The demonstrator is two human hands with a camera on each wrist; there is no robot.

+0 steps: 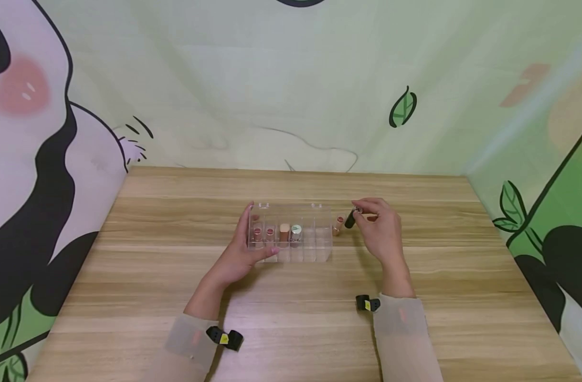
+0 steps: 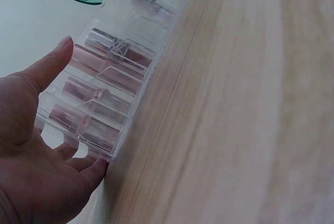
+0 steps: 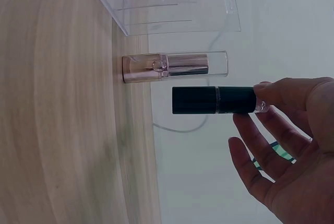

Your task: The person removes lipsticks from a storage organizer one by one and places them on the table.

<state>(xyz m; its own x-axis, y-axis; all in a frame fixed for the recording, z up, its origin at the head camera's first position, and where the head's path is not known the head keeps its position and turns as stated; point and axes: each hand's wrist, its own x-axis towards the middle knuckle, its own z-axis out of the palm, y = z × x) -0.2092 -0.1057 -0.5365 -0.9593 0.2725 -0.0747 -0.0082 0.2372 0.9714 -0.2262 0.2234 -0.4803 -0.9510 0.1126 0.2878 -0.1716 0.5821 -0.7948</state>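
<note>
One small pinch of the right hand [image 1: 380, 231] holds a black tube [image 3: 209, 100] by its top above the table [image 1: 295, 318], while the left hand [image 1: 240, 257] grips a clear box [image 1: 314, 252], so it might slip and knock over the pink tube [image 3: 188, 64] standing in between.

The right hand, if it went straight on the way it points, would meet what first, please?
Probably the tabletop, with the black tube that the right hand pinches touching down first; depth is unclear.
</note>
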